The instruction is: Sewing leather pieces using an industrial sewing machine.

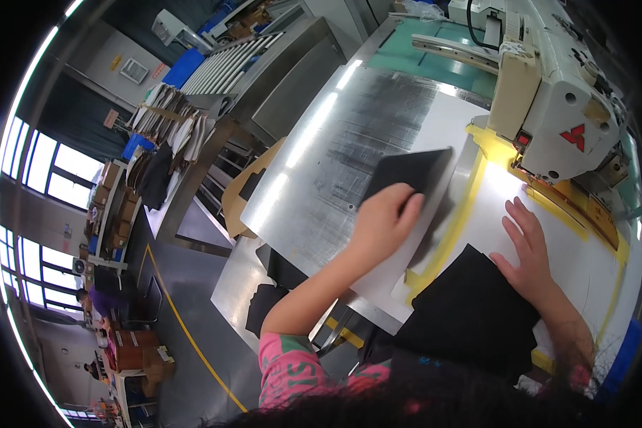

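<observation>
My left hand [385, 217] presses down on a dark flat panel [417, 171] that lies on the shiny metal table [321, 164], its fingers curled over the panel's near edge. My right hand [524, 246] lies flat with fingers spread on the white work surface [578, 264], touching the far edge of a black fabric piece [471, 314] near me. A yellow template frame [464, 214] runs between the two hands. A cream industrial sewing machine [549, 100] stands just beyond my right hand.
Black cut pieces [271, 299] lie on a lower shelf at the left. Racks of stacked material [167, 121] and a roller conveyor [228, 60] stand farther left. People sit at desks [103, 303] by the windows. A yellow line [185, 328] marks the floor.
</observation>
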A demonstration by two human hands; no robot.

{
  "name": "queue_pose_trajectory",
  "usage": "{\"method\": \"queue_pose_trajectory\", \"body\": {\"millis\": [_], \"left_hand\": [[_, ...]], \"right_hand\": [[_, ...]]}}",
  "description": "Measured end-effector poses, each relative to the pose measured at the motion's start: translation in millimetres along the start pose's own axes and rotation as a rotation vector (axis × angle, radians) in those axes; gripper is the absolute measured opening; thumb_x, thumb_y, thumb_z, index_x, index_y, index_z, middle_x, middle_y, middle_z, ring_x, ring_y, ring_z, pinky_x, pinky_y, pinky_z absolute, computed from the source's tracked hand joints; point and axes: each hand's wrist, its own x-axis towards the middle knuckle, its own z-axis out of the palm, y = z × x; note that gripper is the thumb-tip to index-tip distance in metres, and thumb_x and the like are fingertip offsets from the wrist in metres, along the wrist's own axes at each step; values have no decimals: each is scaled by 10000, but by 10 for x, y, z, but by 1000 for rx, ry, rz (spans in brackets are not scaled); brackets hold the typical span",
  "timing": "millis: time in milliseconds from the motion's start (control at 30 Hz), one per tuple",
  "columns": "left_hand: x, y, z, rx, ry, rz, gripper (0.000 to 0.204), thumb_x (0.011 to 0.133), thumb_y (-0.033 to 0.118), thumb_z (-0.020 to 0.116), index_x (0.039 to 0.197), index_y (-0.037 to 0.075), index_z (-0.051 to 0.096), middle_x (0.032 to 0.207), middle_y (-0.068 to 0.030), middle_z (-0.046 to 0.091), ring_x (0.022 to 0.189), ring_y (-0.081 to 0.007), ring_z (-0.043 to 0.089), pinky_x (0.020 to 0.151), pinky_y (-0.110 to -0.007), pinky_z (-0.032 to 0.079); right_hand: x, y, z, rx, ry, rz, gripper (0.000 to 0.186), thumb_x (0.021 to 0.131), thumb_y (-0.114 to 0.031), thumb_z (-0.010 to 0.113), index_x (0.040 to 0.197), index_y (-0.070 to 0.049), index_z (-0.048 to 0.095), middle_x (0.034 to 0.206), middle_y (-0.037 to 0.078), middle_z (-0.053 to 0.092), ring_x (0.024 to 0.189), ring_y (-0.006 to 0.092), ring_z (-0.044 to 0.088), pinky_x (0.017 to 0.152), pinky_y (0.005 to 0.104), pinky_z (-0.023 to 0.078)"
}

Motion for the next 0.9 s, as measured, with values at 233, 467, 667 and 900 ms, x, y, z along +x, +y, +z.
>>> {"method": "queue_pose_trajectory", "body": {"millis": [233,467,667,900], "left_hand": [[524,178,790,42,-583,352,251,883,218,619,1052,32,613,1065,-148,600,884,-334,596,786,-422,474],[988,134,954,235,-568,216,556,678,291,827,1124,79,571,991,-94,599,868,-269,620,753,-370,500],[1195,-69,872,78,-539,241,318,726,218,786,911,20,618,811,-90,629,767,-224,632,698,-336,494],[1524,-40,836,111,-494,-71,310,762,130,755,1001,-36,650,942,-138,681,831,-201,636,746,-308,483]], "right_hand": [[-145,358,40,-149,-57,-199,243,745,-87,570,974,-71,650,940,41,651,875,219,625,794,350,498],[-256,519,-104,-260,-101,-219,180,776,-90,589,943,-65,651,1051,65,648,995,218,623,870,365,499],[-211,557,-116,-312,-74,-309,162,804,-93,565,952,-36,600,1050,95,630,1043,249,609,926,359,479],[73,863,63,-334,-182,-177,202,834,-120,565,1019,-53,614,1135,79,642,1099,220,609,936,354,485]]}}
